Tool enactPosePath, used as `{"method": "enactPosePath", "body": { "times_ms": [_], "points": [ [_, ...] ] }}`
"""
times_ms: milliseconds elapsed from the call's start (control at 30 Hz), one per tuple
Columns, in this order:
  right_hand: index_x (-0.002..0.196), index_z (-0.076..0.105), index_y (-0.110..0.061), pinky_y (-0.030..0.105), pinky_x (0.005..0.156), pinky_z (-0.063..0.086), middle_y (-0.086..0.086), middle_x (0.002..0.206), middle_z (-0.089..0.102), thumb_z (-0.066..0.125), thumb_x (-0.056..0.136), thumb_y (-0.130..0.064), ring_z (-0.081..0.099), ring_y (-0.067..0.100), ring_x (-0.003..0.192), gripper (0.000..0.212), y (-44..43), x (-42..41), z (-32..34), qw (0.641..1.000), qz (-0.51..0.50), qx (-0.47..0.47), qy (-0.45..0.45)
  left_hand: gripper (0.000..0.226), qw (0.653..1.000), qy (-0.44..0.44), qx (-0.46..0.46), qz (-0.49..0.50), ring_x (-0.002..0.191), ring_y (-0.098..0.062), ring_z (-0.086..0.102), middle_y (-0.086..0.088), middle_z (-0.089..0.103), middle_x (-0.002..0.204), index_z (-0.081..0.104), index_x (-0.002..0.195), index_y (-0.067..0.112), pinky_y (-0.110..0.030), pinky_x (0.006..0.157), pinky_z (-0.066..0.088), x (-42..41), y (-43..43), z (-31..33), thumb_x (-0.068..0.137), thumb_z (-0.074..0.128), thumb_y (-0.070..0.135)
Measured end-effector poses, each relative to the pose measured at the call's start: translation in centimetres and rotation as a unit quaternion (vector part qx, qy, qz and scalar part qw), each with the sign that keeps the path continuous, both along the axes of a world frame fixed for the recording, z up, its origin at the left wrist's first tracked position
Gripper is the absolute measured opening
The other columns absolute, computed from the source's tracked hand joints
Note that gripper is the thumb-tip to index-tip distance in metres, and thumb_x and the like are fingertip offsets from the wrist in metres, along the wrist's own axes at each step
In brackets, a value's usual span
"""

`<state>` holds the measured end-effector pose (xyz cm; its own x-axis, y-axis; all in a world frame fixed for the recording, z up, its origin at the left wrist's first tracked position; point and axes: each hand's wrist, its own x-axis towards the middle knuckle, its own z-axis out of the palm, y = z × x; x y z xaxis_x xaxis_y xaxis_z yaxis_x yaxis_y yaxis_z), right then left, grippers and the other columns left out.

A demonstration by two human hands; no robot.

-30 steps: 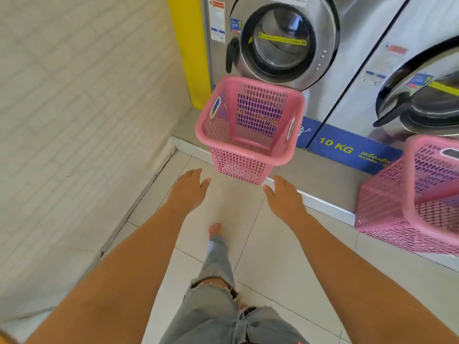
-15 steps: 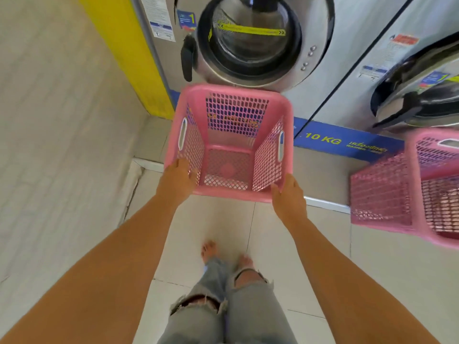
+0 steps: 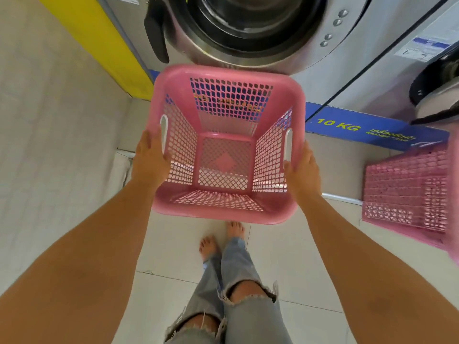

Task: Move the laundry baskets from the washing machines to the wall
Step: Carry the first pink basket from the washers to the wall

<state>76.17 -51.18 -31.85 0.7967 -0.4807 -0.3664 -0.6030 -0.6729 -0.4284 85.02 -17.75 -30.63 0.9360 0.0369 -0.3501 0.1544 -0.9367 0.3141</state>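
Observation:
An empty pink mesh laundry basket (image 3: 173, 80) is in front of me, below the round door of a steel washing machine (image 3: 248, 28). My left hand (image 3: 149, 157) grips its left rim at the handle slot. My right hand (image 3: 301, 167) grips the right rim at the other slot. The basket's near edge juts out over the floor tiles above my feet. A second pink basket (image 3: 407, 189) stands on the raised step at the right, partly cut off by the frame edge.
A white brick wall (image 3: 49, 120) runs along the left, meeting a yellow panel (image 3: 104, 40). A second washing machine (image 3: 437, 78) is at the right. A blue "10 KG" strip (image 3: 360, 125) lines the machines' base above a grey step. My bare feet (image 3: 221, 239) stand on pale tiles.
Both hands moved from open above the floor to the near corners of the basket, then to its side handles. The basket has come closer and sits level now.

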Motion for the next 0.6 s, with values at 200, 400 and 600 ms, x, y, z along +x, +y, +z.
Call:
{"method": "enactPosePath", "body": {
  "times_ms": [200, 400, 600],
  "points": [
    [0.154, 0.003, -0.035, 0.053, 0.1, 0.042, 0.011, 0.162, 0.017, 0.047, 0.095, -0.027, 0.045, 0.042, 0.131, 0.074, -1.2, 2.5, -2.6, 0.998, 0.014, 0.015, -0.058, 0.073, 0.999, 0.012, -0.012, 0.035, 0.134, -0.047, 0.039, -0.014, 0.009, 0.162, 0.002, 0.154, 0.036, -0.058, 0.105, 0.04, 2.8, 0.9, -2.9, 0.099, 0.048, 0.023],
    [0.151, 0.011, -0.044, 0.044, 0.099, 0.044, -0.003, 0.16, 0.023, 0.042, 0.092, -0.016, 0.038, 0.023, 0.14, 0.072, -1.1, 2.7, -3.2, 0.992, 0.011, 0.043, -0.121, 0.058, 0.999, -0.044, 0.001, 0.025, 0.105, -0.046, 0.058, -0.016, 0.039, 0.141, 0.018, 0.151, 0.045, -0.054, 0.093, 0.049, 3.0, 0.8, -3.1, 0.103, 0.039, 0.021],
    [0.15, 0.02, -0.045, 0.041, 0.097, 0.045, -0.002, 0.159, 0.026, 0.043, 0.095, -0.017, 0.045, 0.024, 0.135, 0.066, -1.0, 2.4, -2.4, 0.993, 0.03, 0.039, -0.104, 0.056, 0.996, -0.044, -0.021, 0.079, 0.105, -0.044, 0.059, -0.012, 0.044, 0.138, 0.026, 0.149, 0.047, -0.054, 0.092, 0.048, 0.8, 0.8, -2.0, 0.102, 0.04, 0.02]
  ]
}}
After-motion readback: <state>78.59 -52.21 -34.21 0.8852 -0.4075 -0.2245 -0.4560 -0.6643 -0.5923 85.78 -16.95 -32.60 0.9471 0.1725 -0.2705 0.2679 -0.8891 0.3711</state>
